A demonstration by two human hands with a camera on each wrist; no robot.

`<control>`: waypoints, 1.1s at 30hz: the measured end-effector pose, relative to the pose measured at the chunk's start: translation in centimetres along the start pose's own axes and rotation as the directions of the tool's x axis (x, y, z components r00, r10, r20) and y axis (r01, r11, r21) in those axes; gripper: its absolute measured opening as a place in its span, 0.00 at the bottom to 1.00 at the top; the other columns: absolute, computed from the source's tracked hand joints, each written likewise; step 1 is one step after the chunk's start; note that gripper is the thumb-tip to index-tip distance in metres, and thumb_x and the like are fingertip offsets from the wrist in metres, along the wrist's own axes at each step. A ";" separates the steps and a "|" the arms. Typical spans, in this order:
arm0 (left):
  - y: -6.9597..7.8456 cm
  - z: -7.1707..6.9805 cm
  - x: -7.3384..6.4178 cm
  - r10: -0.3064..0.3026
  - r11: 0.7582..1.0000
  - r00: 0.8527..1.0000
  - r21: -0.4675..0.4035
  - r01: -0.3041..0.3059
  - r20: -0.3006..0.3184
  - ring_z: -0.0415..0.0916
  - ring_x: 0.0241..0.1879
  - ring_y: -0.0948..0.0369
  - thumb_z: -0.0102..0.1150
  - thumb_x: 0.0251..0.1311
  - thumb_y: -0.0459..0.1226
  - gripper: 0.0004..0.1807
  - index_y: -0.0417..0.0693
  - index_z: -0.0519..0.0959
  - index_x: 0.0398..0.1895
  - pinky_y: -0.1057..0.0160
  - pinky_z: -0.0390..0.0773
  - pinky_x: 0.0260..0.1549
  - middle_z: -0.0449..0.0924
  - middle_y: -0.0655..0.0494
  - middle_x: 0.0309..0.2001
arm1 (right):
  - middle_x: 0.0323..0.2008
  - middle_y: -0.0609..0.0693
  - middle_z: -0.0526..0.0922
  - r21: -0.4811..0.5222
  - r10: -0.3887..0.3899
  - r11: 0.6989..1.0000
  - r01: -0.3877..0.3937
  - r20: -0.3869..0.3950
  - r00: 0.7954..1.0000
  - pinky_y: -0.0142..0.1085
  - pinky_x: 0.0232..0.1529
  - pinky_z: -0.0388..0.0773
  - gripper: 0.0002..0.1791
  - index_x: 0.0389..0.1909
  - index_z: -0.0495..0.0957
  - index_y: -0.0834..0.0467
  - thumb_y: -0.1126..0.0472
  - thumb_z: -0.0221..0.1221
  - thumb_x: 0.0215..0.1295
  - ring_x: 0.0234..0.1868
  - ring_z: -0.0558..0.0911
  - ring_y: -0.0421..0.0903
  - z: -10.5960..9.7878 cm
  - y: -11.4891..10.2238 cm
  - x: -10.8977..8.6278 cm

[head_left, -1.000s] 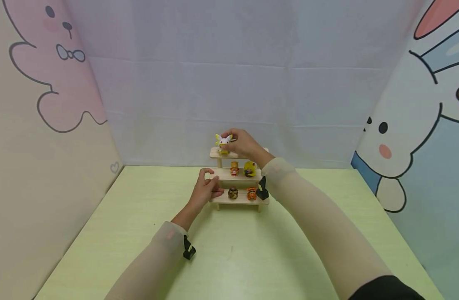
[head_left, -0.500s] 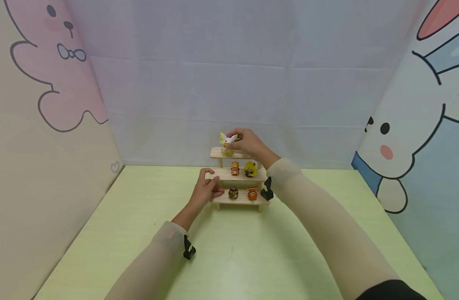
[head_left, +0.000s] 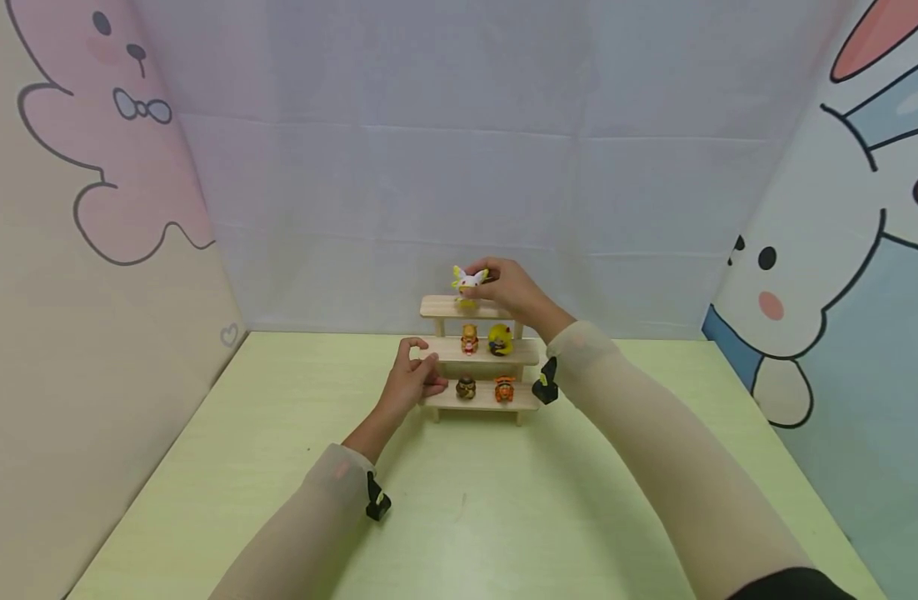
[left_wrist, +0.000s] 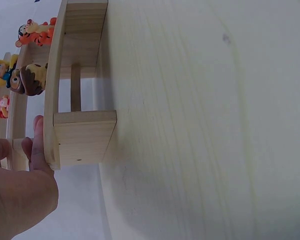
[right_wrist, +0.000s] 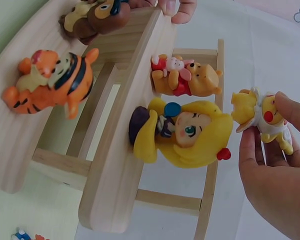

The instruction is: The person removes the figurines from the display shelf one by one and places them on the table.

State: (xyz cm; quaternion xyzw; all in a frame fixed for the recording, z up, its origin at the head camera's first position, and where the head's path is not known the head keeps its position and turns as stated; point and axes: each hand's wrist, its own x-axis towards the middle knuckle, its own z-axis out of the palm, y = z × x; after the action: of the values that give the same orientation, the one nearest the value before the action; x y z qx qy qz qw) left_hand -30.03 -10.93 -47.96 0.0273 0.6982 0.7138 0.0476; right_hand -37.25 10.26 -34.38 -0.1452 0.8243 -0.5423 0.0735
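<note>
A small three-tier wooden shelf (head_left: 480, 352) stands at the back of the table. My right hand (head_left: 515, 289) pinches a white-and-yellow toy figurine (right_wrist: 265, 115) with red cheeks, close over the top tier. At the shelf's left end, my left hand (head_left: 414, 372) grips the edges of the lower tiers, its fingers (left_wrist: 38, 142) bent against the wood. On the middle tier are a bear figurine (right_wrist: 190, 77) in red and a yellow-haired girl figurine (right_wrist: 185, 131). The bottom tier holds a brown owl figurine (left_wrist: 30, 79) and an orange tiger figurine (right_wrist: 57, 80).
The pale wooden table (head_left: 459, 508) extends in front of the shelf. A white cloth backdrop (head_left: 399, 183) hangs behind it, with cartoon-printed panels at both sides. Small blue and red things (right_wrist: 22, 235) show at the lower left of the right wrist view.
My right hand has moved to the right along the top tier with the white-and-yellow figurine, from its left end toward the middle. The left hand and the shelf stay in place.
</note>
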 end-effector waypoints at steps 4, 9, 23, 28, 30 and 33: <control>-0.2 0.1 0.1 -0.001 1.000 1.000 0.004 0.001 -0.001 0.87 0.33 0.54 0.51 0.80 0.39 0.18 0.46 0.60 0.65 0.54 0.90 0.40 0.78 0.44 0.35 | 0.48 0.56 0.82 0.028 0.003 1.000 -0.002 -0.013 1.000 0.49 0.57 0.80 0.21 0.60 0.79 0.57 0.61 0.70 0.68 0.51 0.80 0.54 -0.5 0.3 -0.3; -0.3 0.0 0.2 -0.005 1.000 1.000 0.001 0.005 0.011 0.87 0.35 0.51 0.51 0.80 0.41 0.21 0.45 0.59 0.67 0.51 0.90 0.44 0.79 0.40 0.37 | 0.44 0.54 0.83 0.064 0.004 0.998 -0.003 -0.020 1.000 0.47 0.56 0.79 0.21 0.59 0.79 0.57 0.62 0.70 0.67 0.48 0.80 0.53 -1.1 0.7 -0.4; -0.1 0.0 0.1 -0.002 1.000 1.000 0.001 0.002 0.001 0.87 0.32 0.55 0.50 0.81 0.39 0.18 0.46 0.59 0.65 0.56 0.90 0.40 0.77 0.45 0.34 | 0.43 0.53 0.86 0.108 0.008 0.994 -0.002 -0.059 0.998 0.47 0.57 0.77 0.23 0.61 0.79 0.57 0.61 0.71 0.66 0.48 0.80 0.55 -2.3 1.5 -1.3; -0.1 0.1 0.1 -0.006 1.000 1.000 -0.001 0.006 -0.005 0.86 0.31 0.56 0.50 0.80 0.39 0.17 0.46 0.60 0.64 0.55 0.90 0.40 0.77 0.46 0.33 | 0.48 0.54 0.85 0.126 0.018 0.992 -0.009 -0.068 0.998 0.49 0.60 0.78 0.24 0.62 0.78 0.57 0.62 0.70 0.67 0.51 0.80 0.55 -2.6 1.8 -1.6; -0.1 0.0 0.1 -0.008 1.000 1.000 0.000 0.008 -0.007 0.86 0.31 0.56 0.50 0.80 0.39 0.17 0.47 0.60 0.64 0.54 0.90 0.41 0.77 0.46 0.33 | 0.47 0.54 0.85 0.129 0.016 0.992 -0.006 -0.077 0.997 0.48 0.58 0.78 0.24 0.62 0.79 0.57 0.62 0.70 0.67 0.49 0.80 0.54 -2.7 1.9 -1.8; -0.1 0.0 0.2 -0.011 1.000 1.000 0.003 0.011 -0.010 0.86 0.31 0.55 0.51 0.80 0.39 0.17 0.48 0.60 0.64 0.53 0.90 0.41 0.77 0.46 0.33 | 0.42 0.51 0.84 0.127 0.012 0.992 0.000 -0.088 0.996 0.43 0.50 0.78 0.23 0.62 0.79 0.57 0.62 0.70 0.67 0.44 0.79 0.51 -2.9 2.2 -1.9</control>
State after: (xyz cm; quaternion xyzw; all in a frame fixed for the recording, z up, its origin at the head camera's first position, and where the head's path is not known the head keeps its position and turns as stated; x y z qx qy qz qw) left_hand -30.21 -10.91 -48.09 0.0200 0.6995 0.7127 0.0481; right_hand -36.58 14.25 -35.26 -0.1137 0.7910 -0.5992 0.0478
